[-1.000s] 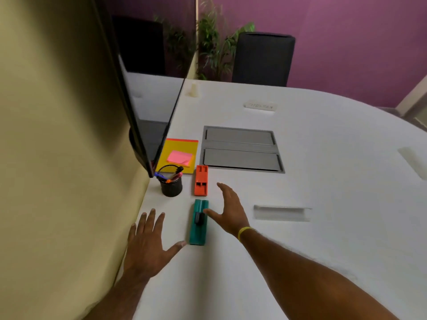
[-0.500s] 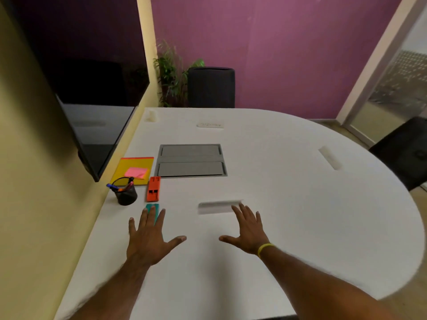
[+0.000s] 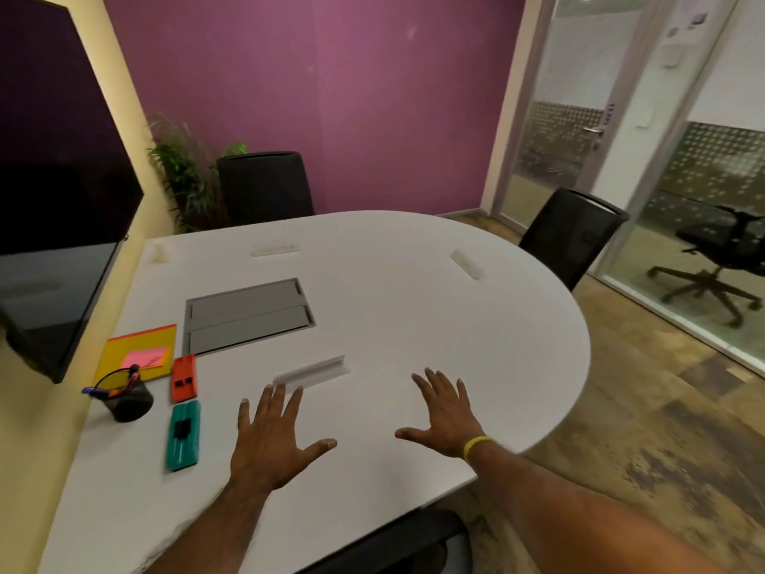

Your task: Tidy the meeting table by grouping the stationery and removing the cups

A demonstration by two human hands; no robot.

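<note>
Both hands were held flat and empty above the white desk (image 3: pixel 414 292), the left hand (image 3: pixel 273 445) and right hand (image 3: pixel 445 412) with fingers (image 3: pixel 265 408) spread wide and nothing gripped. The stationery had been gathered at the desk's left edge, beside the cream wall: a yellow notepad (image 3: pixel 124 350) topped by pink sticky notes (image 3: pixel 145 358), a black pen pot (image 3: pixel 128 401) just in front of it, an orange stapler (image 3: pixel 184 379) and, nearer the person, a teal stapler (image 3: pixel 183 435) lying end to end with it. No cups were seen anywhere on the desk.

The staplers were judged rigid and fairly weighty for their size, best taken across the long sides. The pen pot was thought light and liable to tip, its pens leaning out, so a hold around the body would suit. The notepad and sticky notes appeared thin and pliable, easiest lifted by an edge.

The desk was smooth, glossy and rounded at its far end, with a grey cable hatch (image 3: pixel 248 316) set into it and white name-card holders (image 3: pixel 312 372) placed about. A dark wall screen (image 3: pixel 54 242) hung at left; black chairs (image 3: pixel 571 234), a potted plant (image 3: pixel 182 180), a purple wall and a glass partition framed the room.
</note>
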